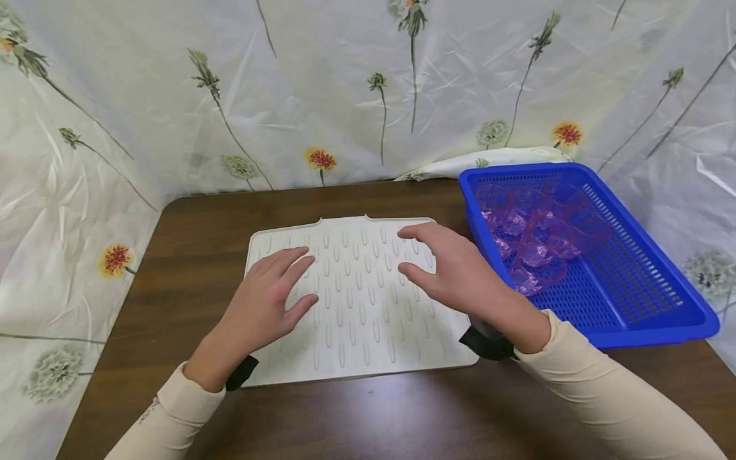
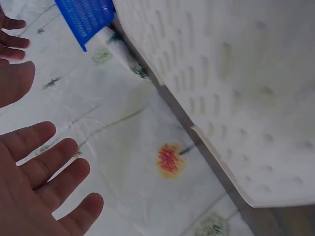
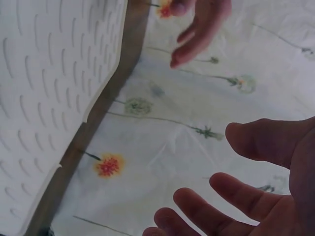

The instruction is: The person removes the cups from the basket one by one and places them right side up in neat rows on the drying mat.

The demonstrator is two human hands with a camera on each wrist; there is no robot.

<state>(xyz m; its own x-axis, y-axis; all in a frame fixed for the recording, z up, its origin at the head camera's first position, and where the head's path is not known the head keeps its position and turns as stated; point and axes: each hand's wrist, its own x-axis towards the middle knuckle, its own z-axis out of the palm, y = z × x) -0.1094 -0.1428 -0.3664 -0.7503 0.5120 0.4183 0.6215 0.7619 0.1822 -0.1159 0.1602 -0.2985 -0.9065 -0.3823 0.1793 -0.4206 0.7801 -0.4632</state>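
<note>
A white mat with rows of raised oval ridges (image 1: pixel 356 319) lies flat on the brown table. Over its left part hovers my left hand (image 1: pixel 273 294), fingers spread and nothing in them. My right hand (image 1: pixel 460 268) is above the mat's right side, its thumb and fingers apart and also holding nothing. In the left wrist view the left hand's fingers (image 2: pixel 59 172) are loosely extended beside the mat (image 2: pixel 256 98). The right wrist view shows the right hand (image 3: pixel 261 196) with relaxed fingers, and the mat (image 3: pixel 49 88) at the left.
To the right stands a blue plastic basket (image 1: pixel 632 332) with slotted walls. Several clear pink cup-like pieces (image 1: pixel 540 252) sit in its left half. A flower-printed sheet (image 1: pixel 322 96) hangs behind the wooden table (image 1: pixel 190 255) and at both sides.
</note>
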